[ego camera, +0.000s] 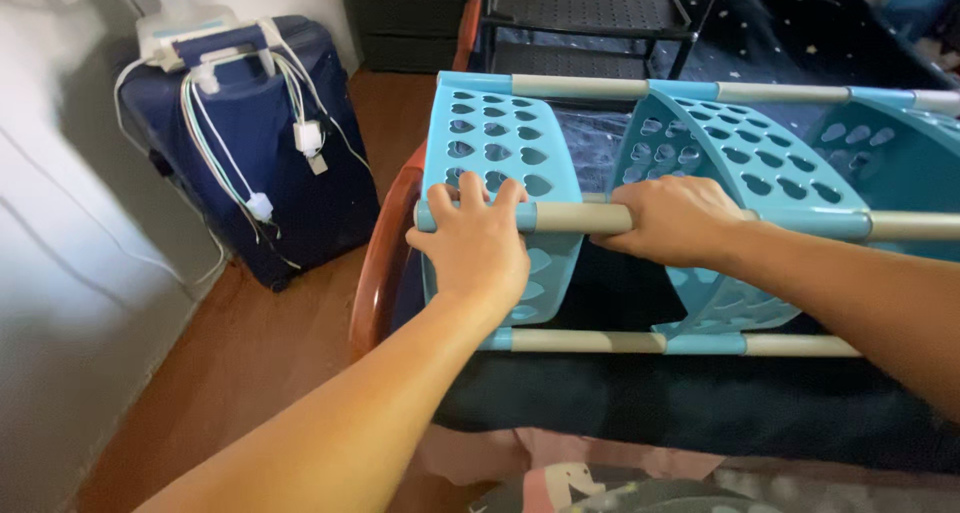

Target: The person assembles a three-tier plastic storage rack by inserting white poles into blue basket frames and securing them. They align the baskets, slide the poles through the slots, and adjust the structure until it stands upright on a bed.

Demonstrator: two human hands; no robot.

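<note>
A light blue plastic shelf rack (505, 138) with heart-shaped holes lies on its side across a dark bed. Grey tubes join its blue trays. My left hand (475, 241) presses against the end tray, fingers hooked over the nearest upper grey tube (568, 218) at its blue corner socket. My right hand (675, 218) is wrapped around the same tube a little further right, next to the second tray (745, 148). A third tray (890, 143) shows at the far right.
A dark blue suitcase (260, 163) with white cables and chargers draped over it stands on the wooden floor at left. The bed's curved wooden footboard (380, 263) lies under the rack. A black shelf unit (590, 13) stands behind. A white wall runs along the left.
</note>
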